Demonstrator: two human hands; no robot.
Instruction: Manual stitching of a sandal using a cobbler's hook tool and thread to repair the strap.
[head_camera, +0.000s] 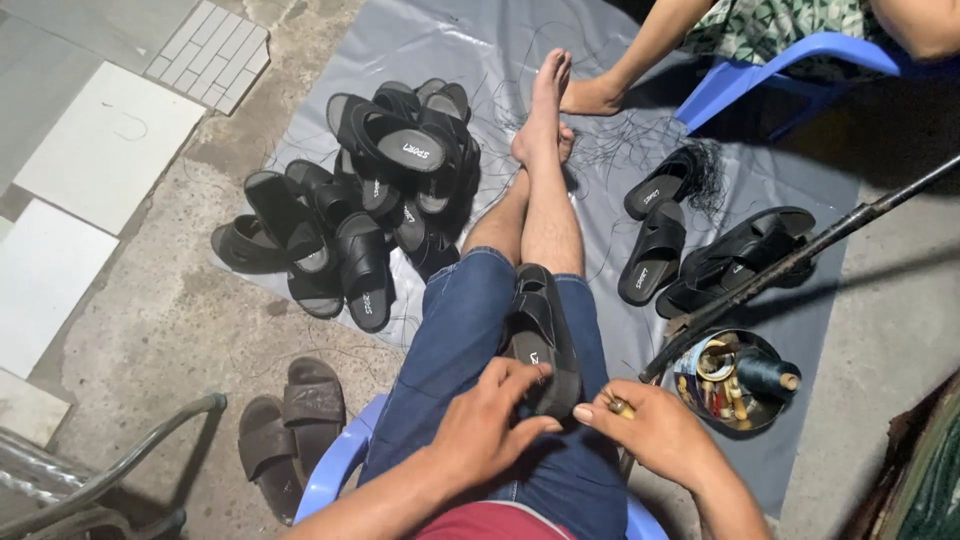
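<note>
The co-worker (760, 30) is cut off at the top edge (only limbs show), and the tin's (735, 385) small contents blur.

Head cam only, looks steeply down, close over lap.
</note>
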